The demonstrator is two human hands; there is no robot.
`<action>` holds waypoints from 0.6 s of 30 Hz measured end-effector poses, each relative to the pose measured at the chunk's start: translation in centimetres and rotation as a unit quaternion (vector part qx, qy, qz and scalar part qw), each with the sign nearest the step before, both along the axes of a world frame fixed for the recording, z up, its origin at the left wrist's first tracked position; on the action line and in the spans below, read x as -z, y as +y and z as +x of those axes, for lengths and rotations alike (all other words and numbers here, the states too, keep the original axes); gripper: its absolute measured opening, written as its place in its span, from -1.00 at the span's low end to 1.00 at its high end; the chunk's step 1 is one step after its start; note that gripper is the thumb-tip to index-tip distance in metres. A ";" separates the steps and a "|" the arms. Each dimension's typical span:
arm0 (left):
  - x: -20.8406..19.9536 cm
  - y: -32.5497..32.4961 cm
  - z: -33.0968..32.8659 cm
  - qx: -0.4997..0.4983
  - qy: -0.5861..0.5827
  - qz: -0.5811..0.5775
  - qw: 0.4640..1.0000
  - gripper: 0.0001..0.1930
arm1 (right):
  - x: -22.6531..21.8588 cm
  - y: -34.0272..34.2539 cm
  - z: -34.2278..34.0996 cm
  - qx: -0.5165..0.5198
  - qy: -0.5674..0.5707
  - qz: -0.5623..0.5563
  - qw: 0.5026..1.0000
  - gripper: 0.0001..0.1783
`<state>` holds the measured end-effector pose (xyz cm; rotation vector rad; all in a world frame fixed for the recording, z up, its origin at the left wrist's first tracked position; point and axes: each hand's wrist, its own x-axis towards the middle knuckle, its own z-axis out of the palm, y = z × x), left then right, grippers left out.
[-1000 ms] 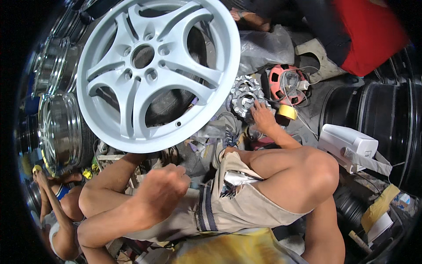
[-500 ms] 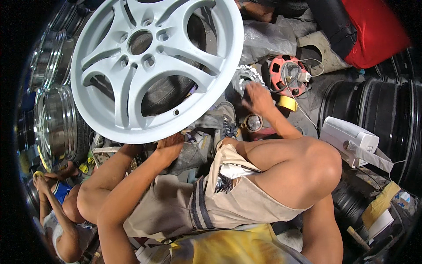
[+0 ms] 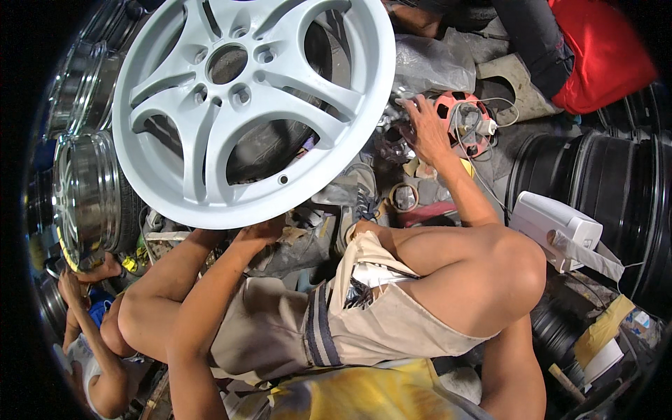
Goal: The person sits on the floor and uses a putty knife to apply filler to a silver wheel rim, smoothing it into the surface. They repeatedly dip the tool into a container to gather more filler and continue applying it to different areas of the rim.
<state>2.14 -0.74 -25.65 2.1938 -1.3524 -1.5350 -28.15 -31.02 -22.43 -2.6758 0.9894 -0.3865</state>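
Note:
A large pale grey-white wheel rim with paired spokes fills the upper left, its face tilted up toward me. My left hand is at its lower lip, the fingers hidden beneath it. Right of the rim, my right hand reaches out with fingers apart. Its fingertips are close to a shiny silver, crumpled-looking thing, partly hidden by the hand and the rim. Beneath that hand is a dark, glossy, rounded thing I cannot identify. A tan tape roll lies nearer me.
Beyond my right hand is a red-and-black cable reel with a white cord. A white box-shaped device stands before dark wheel rims at the right. Chrome rims line the left, with another person below them. Clear plastic sheeting lies behind.
My right hand has shifted slightly right and away, with its fingers spreading. The silver ring-like thing shows less, and a dark glossy thing now shows below it. My left hand stays at the rim's lip.

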 end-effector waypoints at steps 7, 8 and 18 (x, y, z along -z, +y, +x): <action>2.0 -0.5 2.2 -0.104 0.138 0.060 0.983 -0.76 | 3.5 0.4 -4.5 0.157 0.103 0.192 0.963 -0.60; 2.2 -0.4 2.5 -0.130 0.167 0.068 0.975 -0.76 | 4.3 0.6 -5.2 0.177 0.155 0.230 0.944 -0.59; 0.8 0.0 4.5 -0.289 0.326 0.103 0.894 -0.75 | 13.1 4.4 -9.3 0.218 0.130 0.156 0.955 -0.63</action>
